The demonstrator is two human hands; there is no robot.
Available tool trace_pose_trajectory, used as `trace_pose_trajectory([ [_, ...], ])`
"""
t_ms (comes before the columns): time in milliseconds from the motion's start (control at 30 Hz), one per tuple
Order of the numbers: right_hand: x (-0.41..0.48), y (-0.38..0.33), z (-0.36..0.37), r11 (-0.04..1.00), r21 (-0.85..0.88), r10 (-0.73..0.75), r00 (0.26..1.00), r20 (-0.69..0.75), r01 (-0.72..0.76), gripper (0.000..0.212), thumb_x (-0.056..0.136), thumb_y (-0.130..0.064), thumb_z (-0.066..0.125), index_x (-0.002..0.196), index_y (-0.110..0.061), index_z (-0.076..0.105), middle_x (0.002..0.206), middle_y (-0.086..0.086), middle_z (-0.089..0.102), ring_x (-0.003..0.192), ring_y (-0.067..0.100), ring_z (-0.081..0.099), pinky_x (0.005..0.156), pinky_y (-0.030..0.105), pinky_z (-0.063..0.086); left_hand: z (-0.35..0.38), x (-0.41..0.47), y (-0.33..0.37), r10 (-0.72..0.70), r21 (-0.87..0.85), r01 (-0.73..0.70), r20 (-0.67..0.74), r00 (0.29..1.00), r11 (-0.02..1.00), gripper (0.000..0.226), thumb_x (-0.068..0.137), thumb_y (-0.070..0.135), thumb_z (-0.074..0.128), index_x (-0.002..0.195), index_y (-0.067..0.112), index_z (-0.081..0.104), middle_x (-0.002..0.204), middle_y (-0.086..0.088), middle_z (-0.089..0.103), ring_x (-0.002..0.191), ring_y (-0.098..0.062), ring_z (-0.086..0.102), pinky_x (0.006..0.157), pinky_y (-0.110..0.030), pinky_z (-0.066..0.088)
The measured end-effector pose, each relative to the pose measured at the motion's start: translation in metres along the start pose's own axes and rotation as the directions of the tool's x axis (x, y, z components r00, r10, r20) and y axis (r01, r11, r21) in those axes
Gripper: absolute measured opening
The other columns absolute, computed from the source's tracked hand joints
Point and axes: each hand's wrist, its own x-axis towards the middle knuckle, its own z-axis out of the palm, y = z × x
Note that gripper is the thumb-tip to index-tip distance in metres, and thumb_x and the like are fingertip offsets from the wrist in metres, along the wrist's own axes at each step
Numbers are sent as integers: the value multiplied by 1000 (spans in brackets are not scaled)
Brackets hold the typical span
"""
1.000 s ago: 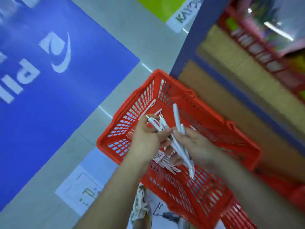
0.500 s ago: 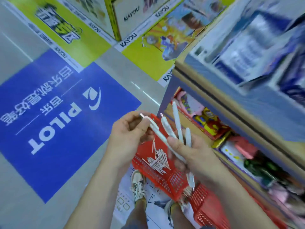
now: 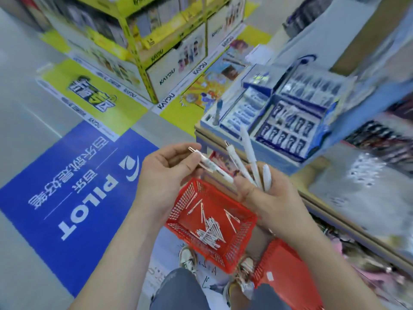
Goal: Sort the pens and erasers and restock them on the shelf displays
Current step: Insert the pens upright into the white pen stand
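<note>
My right hand [image 3: 266, 195] grips a fan of white pens [image 3: 250, 157] that point up and away from me. My left hand [image 3: 165, 171] pinches the upper end of one white pen [image 3: 212, 168], whose lower end still lies against my right hand. On the floor below my hands stands a red basket [image 3: 178, 204] with several more white pens [image 3: 210, 231] in a loose heap. Up to the right, a blue and white pen display [image 3: 288, 113] with rows of small compartments sits on the wooden shelf [image 3: 225, 139].
A second red basket [image 3: 281, 262] stands by my right foot. Yellow cardboard display boxes [image 3: 156, 54] rise at the back. A blue floor sticker [image 3: 67, 186] covers the floor on the left. Lower shelves with blurred goods [image 3: 380, 231] run along the right.
The view has lifted from the basket up to the shelf display. Both hands have risen with the pens, and my left hand has drawn one pen out to the left.
</note>
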Motion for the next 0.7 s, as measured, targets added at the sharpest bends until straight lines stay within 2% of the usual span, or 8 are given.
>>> trace_pose_trajectory([
  [167, -28, -16, -53, 996, 83, -37, 998, -53, 41, 12, 83, -33, 68, 78, -25, 60, 61, 4, 62, 48, 11, 49, 45, 28, 40, 42, -20, 27, 0, 118, -21, 181, 983, 993, 18, 68, 14, 66, 85, 9, 72, 68, -8, 67, 60, -15, 65, 57, -19, 53],
  [200, -34, -18, -63, 995, 88, -39, 997, -66, 45, 11, 82, -33, 68, 78, -25, 61, 62, 6, 63, 49, 12, 49, 45, 28, 41, 51, -23, 32, -6, 145, -28, 224, 974, 989, 19, 68, 14, 66, 85, 7, 71, 67, -9, 67, 59, -15, 65, 57, -19, 53],
  [300, -50, -18, -90, 980, 195, -12, 992, -129, 37, 14, 78, -32, 64, 81, -19, 61, 62, 14, 63, 42, 7, 44, 42, 19, 35, 81, -31, 42, -3, 233, -79, 335, 942, 969, 16, 71, 8, 66, 87, 5, 69, 64, -8, 69, 60, -17, 67, 58, -21, 55],
  [400, -61, -10, -115, 980, 198, 20, 968, -252, 31, 25, 78, -38, 60, 83, -13, 58, 56, 11, 62, 39, 12, 40, 40, 19, 32, 118, -38, 43, 4, 313, -137, 391, 920, 940, 10, 77, -1, 66, 84, 5, 70, 61, -7, 69, 58, -15, 67, 58, -22, 56],
  [467, -66, -2, -132, 976, 219, 70, 935, -348, 9, 32, 84, -38, 56, 84, -6, 55, 54, 13, 59, 38, 15, 40, 39, 21, 31, 142, -42, 39, 24, 350, -171, 387, 922, 921, 11, 78, -4, 66, 81, 5, 71, 59, -7, 69, 55, -14, 66, 57, -23, 57],
  [567, -73, 16, -163, 969, 248, 141, 865, -482, -20, 31, 94, -28, 52, 85, 1, 52, 57, 19, 50, 37, 12, 41, 35, 20, 30, 175, -46, 32, 111, 379, -252, 356, 928, 891, 16, 80, -3, 66, 78, 12, 72, 63, -9, 71, 56, -15, 68, 53, -20, 54],
  [633, -80, 38, -189, 969, 239, 192, 786, -587, -58, 31, 95, -28, 53, 84, 1, 51, 55, 14, 47, 40, 15, 38, 37, 22, 30, 195, -44, 26, 174, 418, -315, 340, 924, 852, 20, 81, 1, 67, 76, 19, 71, 65, -5, 71, 57, -11, 68, 49, -18, 52],
  [700, -90, 64, -213, 967, 235, 237, 698, -675, -101, 30, 93, -34, 57, 80, -7, 53, 55, 7, 42, 46, 17, 36, 45, 27, 31, 215, -39, 17, 229, 485, -394, 365, 902, 781, 20, 80, 8, 71, 73, 27, 71, 65, 3, 71, 59, -10, 69, 54, -21, 54],
])
